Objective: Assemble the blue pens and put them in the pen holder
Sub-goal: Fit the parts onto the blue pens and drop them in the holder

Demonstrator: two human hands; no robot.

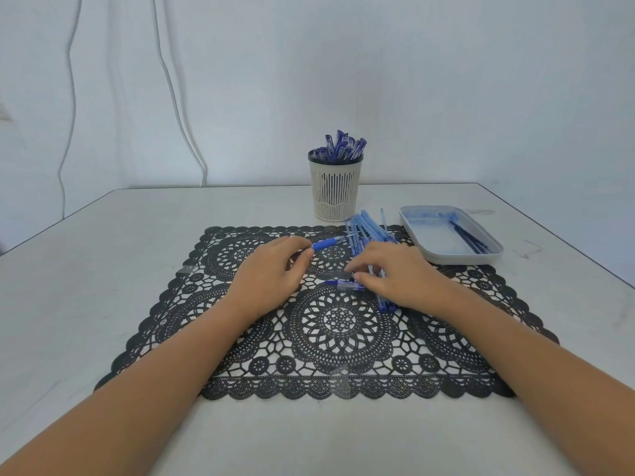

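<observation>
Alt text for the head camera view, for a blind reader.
The left hand holds a blue pen and the right hand touches a pile of pen parts, on a black lace mat. A pen holder and a tray stand behind.

We show capped pens (343,146) upright in the cream slotted pen holder (335,190), loose barrels (369,228) heaped beside it, one cap (345,286) apart.

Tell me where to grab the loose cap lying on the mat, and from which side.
I'd pinch the cap across its clear middle, coming straight down from above. It lies flat on the mat, lengthwise left to right, so both long sides are open. The right hand sits nearest.
</observation>
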